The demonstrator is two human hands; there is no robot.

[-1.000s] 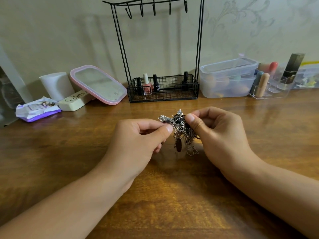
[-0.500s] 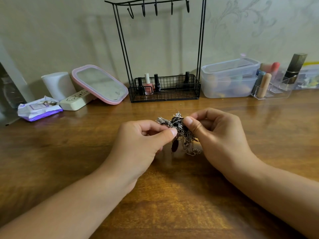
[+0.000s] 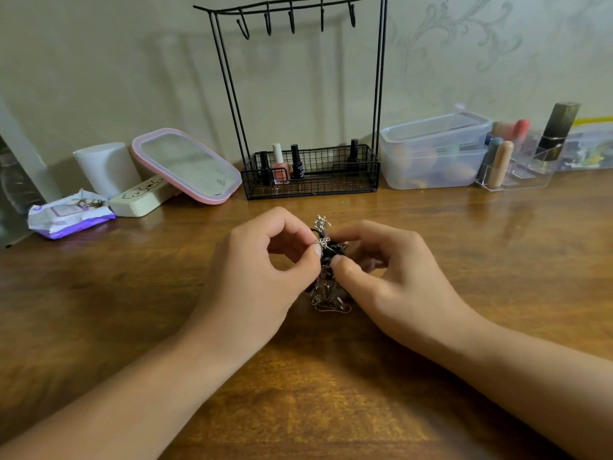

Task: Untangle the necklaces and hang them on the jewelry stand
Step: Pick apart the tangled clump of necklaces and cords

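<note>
Head view: tangled necklaces [image 3: 326, 277] are being pinched between left hand [image 3: 262, 270] and right hand [image 3: 391, 277], just above the table [image 3: 331, 410], thumb and forefinger curled on chain. Untangling is being started; strand count possibly several. Jewelry stand [image 3: 298, 94] hooks are being left bare. Next: one strand teased free.

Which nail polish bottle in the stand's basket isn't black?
The pink bottle, second from the left in the basket. It has a white cap; the other three are black.
</note>
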